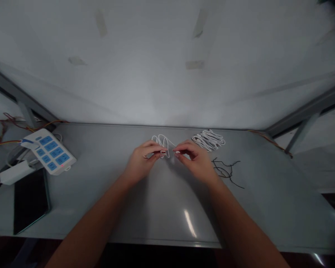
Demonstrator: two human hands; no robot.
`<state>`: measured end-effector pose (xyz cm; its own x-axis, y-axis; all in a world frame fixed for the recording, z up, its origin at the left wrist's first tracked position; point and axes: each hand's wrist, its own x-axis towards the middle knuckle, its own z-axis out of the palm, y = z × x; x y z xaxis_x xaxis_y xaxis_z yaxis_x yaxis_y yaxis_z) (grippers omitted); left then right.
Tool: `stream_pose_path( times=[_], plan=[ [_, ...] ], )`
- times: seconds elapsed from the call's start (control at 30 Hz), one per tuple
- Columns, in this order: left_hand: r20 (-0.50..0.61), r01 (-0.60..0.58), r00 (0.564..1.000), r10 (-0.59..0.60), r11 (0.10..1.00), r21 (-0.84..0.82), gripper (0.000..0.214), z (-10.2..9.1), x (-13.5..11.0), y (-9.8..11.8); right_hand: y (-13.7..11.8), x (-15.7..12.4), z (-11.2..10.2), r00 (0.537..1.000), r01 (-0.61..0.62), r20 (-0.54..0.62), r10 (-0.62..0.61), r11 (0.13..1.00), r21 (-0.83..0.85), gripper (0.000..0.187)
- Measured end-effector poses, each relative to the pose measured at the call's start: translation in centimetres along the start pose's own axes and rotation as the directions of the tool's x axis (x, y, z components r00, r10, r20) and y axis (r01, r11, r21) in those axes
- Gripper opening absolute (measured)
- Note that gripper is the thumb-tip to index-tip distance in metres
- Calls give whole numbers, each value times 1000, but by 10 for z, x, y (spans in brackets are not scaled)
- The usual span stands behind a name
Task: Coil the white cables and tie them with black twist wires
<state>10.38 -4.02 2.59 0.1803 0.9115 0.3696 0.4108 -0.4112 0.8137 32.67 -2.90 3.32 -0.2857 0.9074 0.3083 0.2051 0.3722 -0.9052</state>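
Note:
A white charging cable [163, 140] loops between my two hands over the middle of the table. My left hand [142, 159] pinches one of its plug ends between thumb and fingers. The other end, a small white plug, sits between the thumb and fingers of my right hand [195, 160]. A short gap separates the two plugs. Behind my right hand lies a bundle of coiled white cables [209, 140]. Several thin black wire ties [226, 172] are scattered to the right of my right wrist.
At the left stands a white power strip [53, 152] with blue sockets. A white adapter [16, 172] and a dark tablet [31, 201] lie near it. A pale wall panel [156, 74] rises behind the grey table [95, 149], with metal frame bars at both sides.

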Motion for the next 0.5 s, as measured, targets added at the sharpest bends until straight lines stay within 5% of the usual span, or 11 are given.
stream_pose_path(
  times=[0.5],
  plan=[
    [-10,-66,998,66,998,-19,14,1,-1,-3,0,0,1,999,36,-10,-36,999,6,10]
  ],
)
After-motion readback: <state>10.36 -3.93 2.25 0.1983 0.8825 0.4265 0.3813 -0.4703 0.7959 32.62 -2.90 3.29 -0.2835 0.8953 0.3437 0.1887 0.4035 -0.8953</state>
